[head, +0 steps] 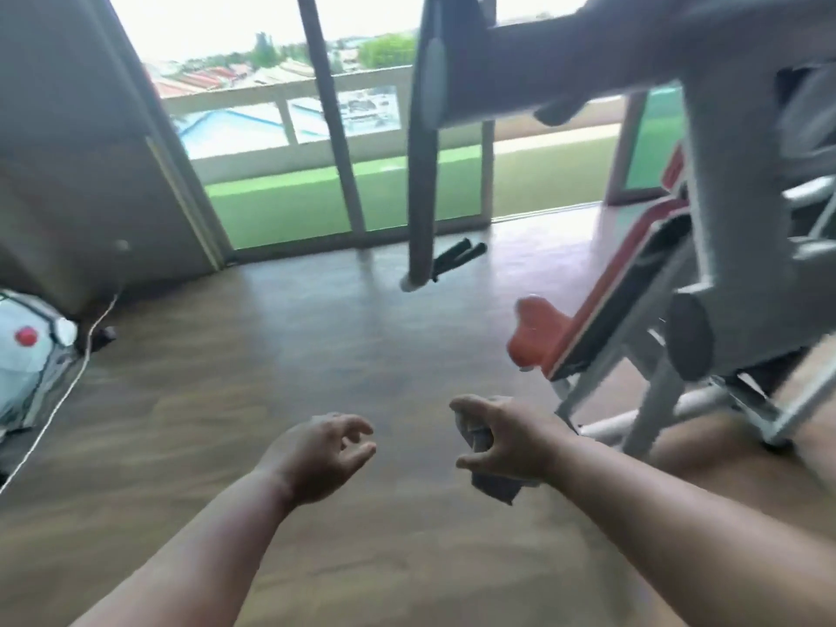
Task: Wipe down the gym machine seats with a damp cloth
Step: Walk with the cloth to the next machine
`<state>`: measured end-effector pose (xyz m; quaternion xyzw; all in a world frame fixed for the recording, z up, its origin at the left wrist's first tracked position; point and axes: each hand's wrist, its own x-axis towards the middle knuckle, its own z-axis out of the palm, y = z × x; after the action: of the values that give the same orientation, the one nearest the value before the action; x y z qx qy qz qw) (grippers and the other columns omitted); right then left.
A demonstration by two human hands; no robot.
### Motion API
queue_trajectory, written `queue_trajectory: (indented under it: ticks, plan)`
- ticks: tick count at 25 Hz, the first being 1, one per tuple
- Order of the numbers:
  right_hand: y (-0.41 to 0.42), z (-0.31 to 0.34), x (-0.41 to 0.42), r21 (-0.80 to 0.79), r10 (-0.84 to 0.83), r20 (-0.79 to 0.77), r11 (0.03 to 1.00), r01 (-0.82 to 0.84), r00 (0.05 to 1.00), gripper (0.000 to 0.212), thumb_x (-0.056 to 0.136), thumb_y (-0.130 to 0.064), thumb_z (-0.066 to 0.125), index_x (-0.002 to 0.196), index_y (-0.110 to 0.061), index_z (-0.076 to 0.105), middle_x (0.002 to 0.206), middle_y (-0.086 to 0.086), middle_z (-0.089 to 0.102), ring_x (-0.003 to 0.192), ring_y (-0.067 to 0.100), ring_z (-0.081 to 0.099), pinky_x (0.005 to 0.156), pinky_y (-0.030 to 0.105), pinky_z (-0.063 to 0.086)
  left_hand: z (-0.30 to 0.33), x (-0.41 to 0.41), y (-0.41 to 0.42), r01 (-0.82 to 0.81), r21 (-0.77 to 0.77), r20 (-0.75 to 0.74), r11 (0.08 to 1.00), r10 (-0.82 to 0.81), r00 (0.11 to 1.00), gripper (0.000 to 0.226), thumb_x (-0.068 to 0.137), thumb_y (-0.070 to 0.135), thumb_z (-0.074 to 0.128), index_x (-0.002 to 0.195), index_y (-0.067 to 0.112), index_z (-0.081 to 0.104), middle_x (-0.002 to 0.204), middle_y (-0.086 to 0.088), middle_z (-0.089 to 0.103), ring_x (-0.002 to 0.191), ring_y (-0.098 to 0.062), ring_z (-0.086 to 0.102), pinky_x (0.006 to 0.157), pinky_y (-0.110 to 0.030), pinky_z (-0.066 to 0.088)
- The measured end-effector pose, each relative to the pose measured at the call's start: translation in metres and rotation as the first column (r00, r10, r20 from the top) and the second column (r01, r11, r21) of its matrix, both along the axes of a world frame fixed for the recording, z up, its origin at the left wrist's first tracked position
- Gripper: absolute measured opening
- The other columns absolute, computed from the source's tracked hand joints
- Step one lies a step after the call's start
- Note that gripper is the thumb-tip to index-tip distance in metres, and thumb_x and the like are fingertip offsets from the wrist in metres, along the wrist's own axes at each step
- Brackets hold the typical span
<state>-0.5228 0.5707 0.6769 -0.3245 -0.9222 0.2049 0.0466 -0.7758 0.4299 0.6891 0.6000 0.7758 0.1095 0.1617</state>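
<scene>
Right hand (506,438) fingers (470,459) curl around a crumpled grey cloth (493,479); left hand (323,454) hangs loosely open, empty. Both hover above the floor, near the orange seat (538,332). Likely approaching: next, press cloth onto the seat.

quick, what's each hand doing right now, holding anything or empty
Left hand: open, fingers loosely curled, holding nothing.
Right hand: closed around a grey cloth, held in the air, not yet touching the orange seat.

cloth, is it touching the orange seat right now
No, the cloth is bunched in the right hand, held over the floor, apart from the orange seat.
</scene>
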Motion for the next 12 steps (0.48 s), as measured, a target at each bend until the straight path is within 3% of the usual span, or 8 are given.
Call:
queue_trajectory:
  ticks: [7,12]
  plan:
    - [0.044,0.003,-0.142,0.146,0.233,0.090,0.959,-0.245,0.968,0.072,0.082,-0.056,0.067,0.144,-0.046,0.033,0.123,-0.002,0.063,0.102,0.027,0.062,0.077,0.033,0.051,-0.015,-0.090,-0.013,-0.276,0.016,0.064,0.961,0.274,0.960,0.031,0.087,0.051,0.060,0.111,0.034,0.069,0.102,0.016,0.069,0.091,-0.001,0.064,0.088,-0.027,0.051]
    - [0.058,-0.007,-0.266,0.109,0.319,0.061,0.940,-0.324,0.946,0.065,0.080,-0.051,0.067,0.140,-0.048,0.040,0.117,-0.009,0.064,0.098,0.020,0.062,0.072,0.028,0.048,-0.020,-0.196,-0.024,-0.397,-0.032,0.087,0.917,0.399,0.913,0.029,0.087,0.054,0.058,0.110,0.038,0.066,0.095,0.021,0.064,0.088,0.003,0.061,0.088,-0.028,0.052]
